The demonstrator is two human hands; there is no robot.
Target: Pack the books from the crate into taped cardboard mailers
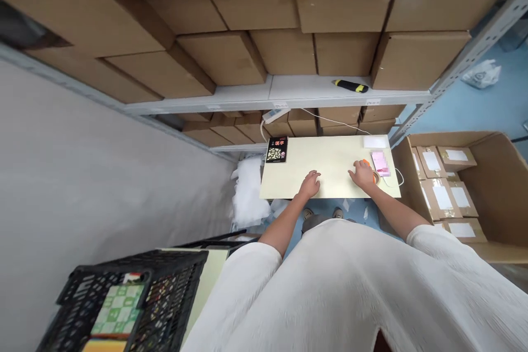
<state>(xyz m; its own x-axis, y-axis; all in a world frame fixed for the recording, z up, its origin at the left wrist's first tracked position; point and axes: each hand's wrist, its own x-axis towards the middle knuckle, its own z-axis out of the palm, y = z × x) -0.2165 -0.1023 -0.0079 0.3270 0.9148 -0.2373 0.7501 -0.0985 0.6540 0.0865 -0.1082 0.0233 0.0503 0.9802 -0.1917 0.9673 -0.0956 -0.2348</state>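
From the head view, the left hand (309, 184) lies on the bench (334, 154), fingers slightly apart and holding nothing, while the right hand's (363, 175) fingers curl over a small orange object (366, 163), possibly not clamped, just beside pink cards (380, 164).

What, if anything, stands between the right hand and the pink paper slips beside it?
Only an orange object, partly covered by the right hand and lying right beside the pink paper slips; what it is can't be told from this view. Nothing else shows between them on the pale board.
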